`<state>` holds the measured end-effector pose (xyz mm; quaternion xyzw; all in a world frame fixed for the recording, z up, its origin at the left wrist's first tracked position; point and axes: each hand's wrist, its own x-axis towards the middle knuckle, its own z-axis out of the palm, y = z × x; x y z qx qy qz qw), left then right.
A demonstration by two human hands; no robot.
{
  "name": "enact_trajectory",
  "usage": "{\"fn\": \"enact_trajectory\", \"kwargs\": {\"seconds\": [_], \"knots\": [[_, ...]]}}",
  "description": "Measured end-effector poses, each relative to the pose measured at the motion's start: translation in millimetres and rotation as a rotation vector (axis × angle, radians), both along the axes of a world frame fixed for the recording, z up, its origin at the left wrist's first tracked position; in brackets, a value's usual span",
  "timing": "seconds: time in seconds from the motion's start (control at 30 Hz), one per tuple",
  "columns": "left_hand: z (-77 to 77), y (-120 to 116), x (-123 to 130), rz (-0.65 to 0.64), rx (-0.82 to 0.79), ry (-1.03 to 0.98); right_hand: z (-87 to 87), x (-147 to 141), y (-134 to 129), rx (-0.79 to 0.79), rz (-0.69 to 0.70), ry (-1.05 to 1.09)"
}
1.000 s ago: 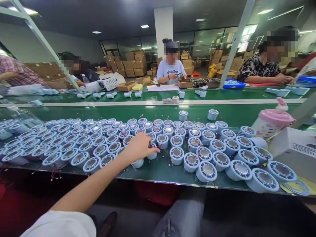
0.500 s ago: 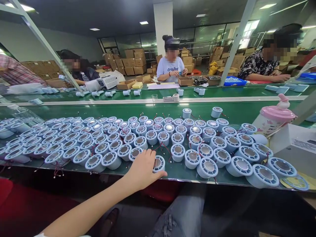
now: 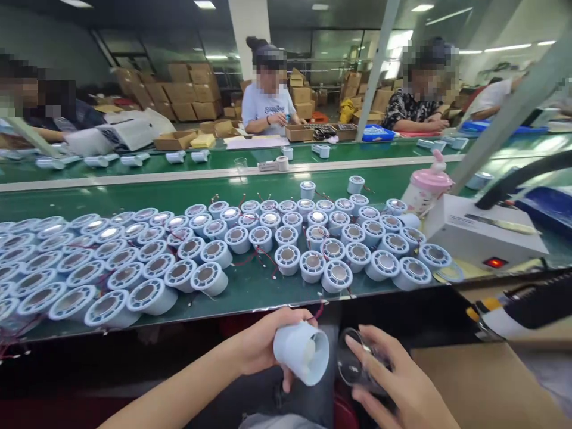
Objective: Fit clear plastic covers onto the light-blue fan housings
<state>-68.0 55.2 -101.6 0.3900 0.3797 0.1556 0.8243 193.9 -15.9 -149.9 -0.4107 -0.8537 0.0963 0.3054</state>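
Observation:
My left hand (image 3: 259, 339) is wrapped round a pale blue cylindrical housing (image 3: 295, 351) in front of the bench edge. The housing's hollow open end faces right, with a whitish part inside, and a red wire shows behind it. Just to its right, my right hand (image 3: 397, 378) holds a clear, round, cup-like piece (image 3: 351, 360) between thumb and fingers; it is partly blurred. A small gap separates the clear piece from the housing. Beyond my hands, many similar housings (image 3: 337, 275) with silver discs and red wires stand on the green bench (image 3: 250, 292).
At the right stand a white box (image 3: 473, 238) with a lit red switch and a pink-lidded cup (image 3: 426, 185). A black-and-white handled tool (image 3: 513, 316) lies lower right, above cardboard (image 3: 482, 375). Across the green line, several co-workers sit; a slanting post (image 3: 504, 107) rises at right.
My left hand has lifted a housing off the bench front and brought it toward me. My right hand has come into view with the clear piece. The view has turned right.

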Motion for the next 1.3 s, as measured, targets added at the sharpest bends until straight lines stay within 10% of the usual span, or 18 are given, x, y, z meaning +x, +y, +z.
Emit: {"fn": "enact_trajectory", "kwargs": {"seconds": [0.1,0.2,0.33,0.63,0.83,1.07,1.3], "knots": [[0.3,6,30,-0.256,0.142,0.119,15.3,-16,14,0.077,-0.135,-0.067],[14.3,11,45,-0.418,0.634,0.264,22.0,-14,16,-0.051,-0.201,-0.096],[19.7,12,51,-0.323,0.965,0.381,24.6,-4,7,-0.440,-0.209,0.064],[-29.1,8,56,-0.186,1.035,0.227,30.0,-1,3,-0.773,-0.314,0.665],[-28.6,7,57,-0.265,0.814,0.089,23.6,9,9,-0.868,-0.309,0.949],[-19.1,2,55,-0.171,0.344,0.011,21.3,15,-5,-0.508,-0.112,0.446],[-10.8,3,51,-0.228,0.563,0.098,17.6,20,-15,-0.520,-0.095,0.461]]}}
